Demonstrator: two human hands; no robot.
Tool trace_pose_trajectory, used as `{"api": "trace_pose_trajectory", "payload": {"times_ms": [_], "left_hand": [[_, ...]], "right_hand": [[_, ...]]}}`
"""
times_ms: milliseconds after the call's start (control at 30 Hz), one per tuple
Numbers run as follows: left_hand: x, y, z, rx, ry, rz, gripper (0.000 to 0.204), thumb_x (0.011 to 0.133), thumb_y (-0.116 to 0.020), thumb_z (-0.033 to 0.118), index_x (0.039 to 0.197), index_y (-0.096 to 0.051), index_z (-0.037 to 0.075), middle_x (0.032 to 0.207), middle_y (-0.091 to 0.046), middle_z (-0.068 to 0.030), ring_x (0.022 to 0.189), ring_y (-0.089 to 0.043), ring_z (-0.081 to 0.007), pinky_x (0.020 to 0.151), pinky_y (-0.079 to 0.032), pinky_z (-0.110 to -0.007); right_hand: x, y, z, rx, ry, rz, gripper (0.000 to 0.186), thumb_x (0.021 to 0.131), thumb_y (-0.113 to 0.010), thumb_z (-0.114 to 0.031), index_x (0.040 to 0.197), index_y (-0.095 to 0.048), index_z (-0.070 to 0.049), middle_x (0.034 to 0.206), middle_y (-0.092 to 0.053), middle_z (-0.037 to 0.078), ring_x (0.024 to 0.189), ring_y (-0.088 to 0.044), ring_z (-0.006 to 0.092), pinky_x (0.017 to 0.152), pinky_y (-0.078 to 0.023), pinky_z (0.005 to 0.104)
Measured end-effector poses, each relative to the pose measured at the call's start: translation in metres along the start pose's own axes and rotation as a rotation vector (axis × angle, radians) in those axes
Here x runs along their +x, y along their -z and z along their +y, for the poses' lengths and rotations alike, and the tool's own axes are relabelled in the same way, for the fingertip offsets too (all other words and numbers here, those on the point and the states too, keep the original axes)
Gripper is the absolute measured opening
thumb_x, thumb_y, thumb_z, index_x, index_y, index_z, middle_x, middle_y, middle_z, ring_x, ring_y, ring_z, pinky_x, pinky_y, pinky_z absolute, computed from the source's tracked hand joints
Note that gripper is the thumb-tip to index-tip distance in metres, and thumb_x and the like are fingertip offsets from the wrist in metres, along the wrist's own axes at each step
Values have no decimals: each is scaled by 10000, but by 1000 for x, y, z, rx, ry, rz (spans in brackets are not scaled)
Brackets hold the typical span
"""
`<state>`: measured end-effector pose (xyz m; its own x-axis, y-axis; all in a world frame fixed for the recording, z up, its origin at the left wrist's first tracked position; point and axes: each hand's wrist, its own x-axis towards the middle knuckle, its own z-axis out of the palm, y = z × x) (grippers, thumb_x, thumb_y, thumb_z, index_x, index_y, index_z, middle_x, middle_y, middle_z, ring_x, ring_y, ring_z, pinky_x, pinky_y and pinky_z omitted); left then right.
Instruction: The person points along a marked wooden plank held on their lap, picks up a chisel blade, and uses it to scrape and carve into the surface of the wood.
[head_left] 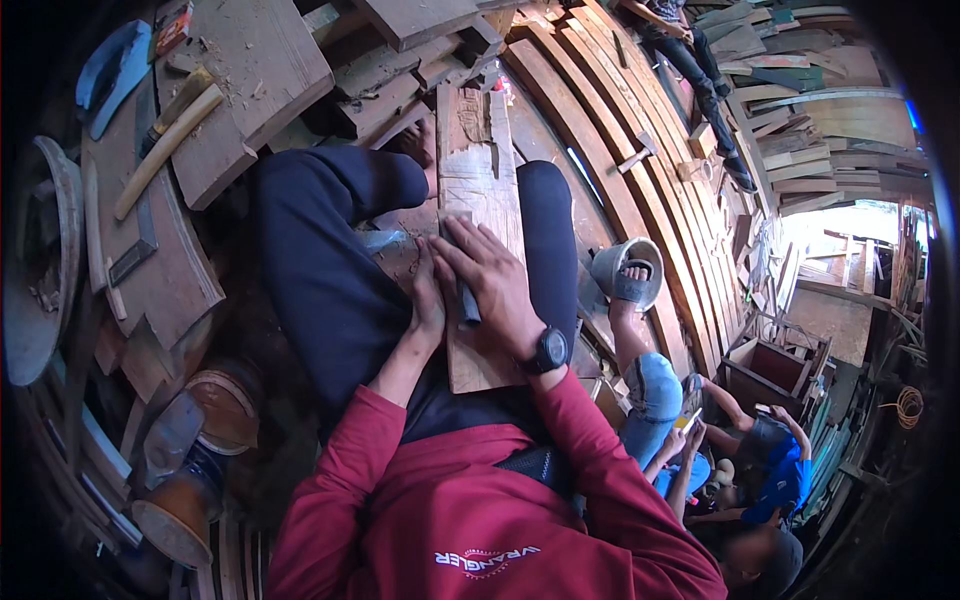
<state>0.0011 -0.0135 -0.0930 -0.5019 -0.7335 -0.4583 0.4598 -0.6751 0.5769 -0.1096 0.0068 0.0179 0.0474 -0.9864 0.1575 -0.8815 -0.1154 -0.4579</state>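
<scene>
The wooden board (482, 195) lies lengthwise in the lap of the seated person, between the two bent legs (335, 235) in dark trousers. Its far end has a rough, broken-looking hollow (465, 115), and its near end reaches almost to the red shirt (450, 500). On the board, toward its left edge, there is a dark narrow bar (469, 310), mostly covered.

The right hand (495, 285) lies over this bar, with its fingers extended and near to each other; I cannot tell if it grips firmly. The left hand (428, 300) is just beside it, at the left edge of the board, the fingers straight. The two hands are close together, but whether the left one holds something, I cannot see. A black watch (551, 350) is on the right wrist.

To the left, on stacked boards, lie a tool with a pale wooden handle (168, 150), a square (150, 215) and a light-blue piece (118, 55). To the right stands a white bucket (605, 270), with another person's sandalled foot (632, 288) at its opening. Farther, a hammer (636, 157) rests upon long planks (690, 265). At lower right, other people (785, 470) are gathered.
</scene>
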Motion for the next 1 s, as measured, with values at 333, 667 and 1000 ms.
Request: {"api": "trace_pose_trajectory", "payload": {"times_ms": [333,667,1000], "left_hand": [[8,14,-24,-132,-12,116,605,1123,-260,433,1509,-331,-27,1418,-503,-146,1270,-526,-204,1078,-417,-314],[4,12,-14,138,-34,38,538,1115,-349,410,1473,-398,12,1372,-525,-115,1264,-513,-179,1085,-409,-314],[1,-1,-1,-136,102,64,516,1080,-395,520,1386,-508,120,1228,-574,-6,1170,-533,-115,1045,-411,-294]], "right_hand": [[6,1,-4,-14,-29,-28,419,913,-563,-186,1314,-639,-93,1405,-562,237,1324,-538,371,1151,-397,427],[5,-5,4,17,-31,-8,384,936,-617,-198,1302,-651,-87,1364,-598,226,1301,-555,390,1139,-408,459],[1,-7,12,40,-35,-37,596,793,-687,-189,1374,-597,-99,1448,-528,231,1376,-478,401,1169,-367,473]]}}
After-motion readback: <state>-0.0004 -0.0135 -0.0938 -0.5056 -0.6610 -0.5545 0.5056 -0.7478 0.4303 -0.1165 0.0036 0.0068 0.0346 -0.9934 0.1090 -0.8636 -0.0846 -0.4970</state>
